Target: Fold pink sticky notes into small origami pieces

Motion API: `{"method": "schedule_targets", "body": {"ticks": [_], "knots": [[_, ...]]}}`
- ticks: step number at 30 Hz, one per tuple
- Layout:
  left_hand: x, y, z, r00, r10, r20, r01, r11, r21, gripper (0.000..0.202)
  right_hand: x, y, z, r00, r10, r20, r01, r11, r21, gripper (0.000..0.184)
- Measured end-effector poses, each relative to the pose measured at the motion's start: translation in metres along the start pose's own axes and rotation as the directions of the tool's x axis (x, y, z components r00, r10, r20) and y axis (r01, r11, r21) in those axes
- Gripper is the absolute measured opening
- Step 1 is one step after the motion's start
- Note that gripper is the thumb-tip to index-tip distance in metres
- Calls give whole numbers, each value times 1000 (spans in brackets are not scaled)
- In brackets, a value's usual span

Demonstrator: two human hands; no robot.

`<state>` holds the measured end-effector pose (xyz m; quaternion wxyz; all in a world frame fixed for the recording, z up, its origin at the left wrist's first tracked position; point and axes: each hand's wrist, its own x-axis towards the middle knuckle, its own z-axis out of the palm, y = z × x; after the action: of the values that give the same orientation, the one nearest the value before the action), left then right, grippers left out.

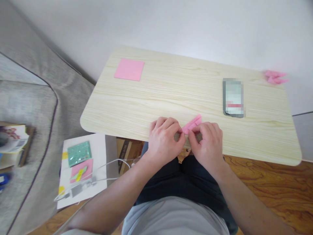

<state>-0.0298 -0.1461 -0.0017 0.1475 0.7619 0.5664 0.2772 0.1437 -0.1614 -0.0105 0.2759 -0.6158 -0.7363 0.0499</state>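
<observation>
A narrow piece of folded pink paper [195, 123] is held between my two hands at the table's front edge, slanting up to the right. My left hand [166, 135] pinches its lower left end between thumb and index finger. On its lower right side, my right hand [207, 141] grips it with thumb and index finger. Creases run along the strip; its lower part is partly covered by my fingers. A stack of square pink paper [129, 69] lies at the table's far left. Folded pink paper pieces [275, 77] sit at the far right corner.
The pale wooden table [171, 88] stands against a white wall. A phone [233, 98] lies right of centre. At lower left, a white box top [97, 147] carries a green packet [79, 154], pink paper and a white cable [107, 164]. A grey sofa [70, 107] borders the left side.
</observation>
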Motion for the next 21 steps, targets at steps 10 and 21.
{"method": "schedule_targets", "body": {"ticks": [10,21], "knots": [[2,2,1,1000,-8,7,8,1000,30,18,-2,-1,5,999,13,-43,-14,1000,-23,15],[0,2,1,1000,-6,12,6,1000,22,16,-2,-2,7,998,23,-57,-23,1000,6,16]]}}
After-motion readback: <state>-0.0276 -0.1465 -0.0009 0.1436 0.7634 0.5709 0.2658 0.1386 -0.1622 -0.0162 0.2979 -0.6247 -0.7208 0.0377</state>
